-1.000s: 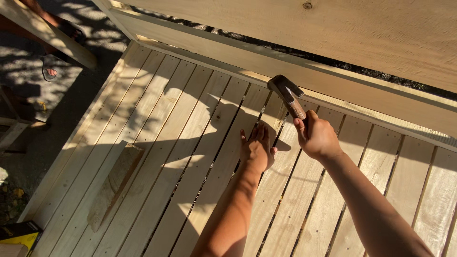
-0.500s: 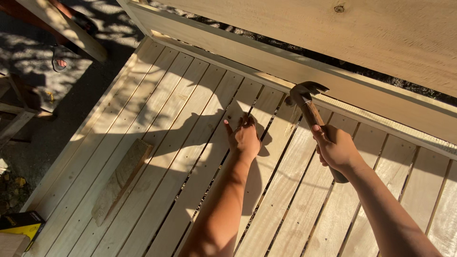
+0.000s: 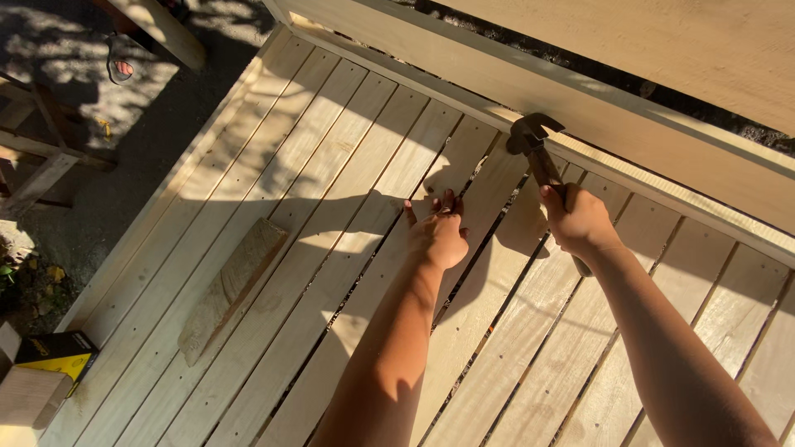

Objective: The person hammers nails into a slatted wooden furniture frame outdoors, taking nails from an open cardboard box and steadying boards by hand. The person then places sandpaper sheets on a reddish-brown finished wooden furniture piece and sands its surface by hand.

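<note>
Right hand (image 3: 577, 222) clamped on a hammer (image 3: 540, 157), now raised from its earlier swing, while the left hand (image 3: 440, 236), fingers spread, presses a slat (image 3: 389, 273); nailing continues.

A slatted deck of pale wooden boards (image 3: 315, 174) carried everything. Directly on it lay a short rough plank offcut (image 3: 232, 290), well to the left of the pressing left hand (image 3: 439, 236), along the slats.
</note>
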{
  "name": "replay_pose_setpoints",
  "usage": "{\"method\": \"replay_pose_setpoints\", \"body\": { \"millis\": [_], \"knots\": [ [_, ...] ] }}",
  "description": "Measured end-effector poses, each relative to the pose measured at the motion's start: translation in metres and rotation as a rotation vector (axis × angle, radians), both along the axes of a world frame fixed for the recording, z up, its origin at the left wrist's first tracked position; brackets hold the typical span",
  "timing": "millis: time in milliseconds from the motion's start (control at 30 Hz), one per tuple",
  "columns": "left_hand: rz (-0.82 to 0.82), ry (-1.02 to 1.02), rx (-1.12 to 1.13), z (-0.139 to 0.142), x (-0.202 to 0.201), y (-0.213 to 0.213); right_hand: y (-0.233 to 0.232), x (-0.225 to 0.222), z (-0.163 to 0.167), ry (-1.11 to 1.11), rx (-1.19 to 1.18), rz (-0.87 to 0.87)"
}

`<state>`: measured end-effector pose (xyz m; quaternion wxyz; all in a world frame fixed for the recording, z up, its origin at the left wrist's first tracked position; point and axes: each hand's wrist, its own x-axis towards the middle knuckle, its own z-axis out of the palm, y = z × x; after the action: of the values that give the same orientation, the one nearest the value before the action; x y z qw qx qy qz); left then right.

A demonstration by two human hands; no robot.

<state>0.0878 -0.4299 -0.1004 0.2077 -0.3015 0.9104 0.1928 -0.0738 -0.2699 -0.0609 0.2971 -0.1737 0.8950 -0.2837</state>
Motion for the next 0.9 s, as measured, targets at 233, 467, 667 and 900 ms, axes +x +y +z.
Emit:
{"method": "replay_pose_setpoints", "body": {
  "millis": [233, 467, 667, 900],
  "knots": [
    [-0.017, 0.120, -0.201, -0.016, 0.029, -0.025, -0.017, 0.006, 0.037, 0.262, -0.127, 0.194],
    [0.085, 0.077, -0.116, -0.022, 0.024, -0.023, -0.067, -0.011, -0.019, 0.393, -0.255, 0.241],
    [0.007, -0.165, -0.057, -0.007, 0.022, -0.035, -0.076, -0.010, -0.017, 0.036, -0.003, 0.146],
    [-0.041, -0.121, -0.204, 0.064, 0.129, -0.115, -0.054, 0.001, 0.083, -0.357, -0.045, 0.103]
  ]
}}
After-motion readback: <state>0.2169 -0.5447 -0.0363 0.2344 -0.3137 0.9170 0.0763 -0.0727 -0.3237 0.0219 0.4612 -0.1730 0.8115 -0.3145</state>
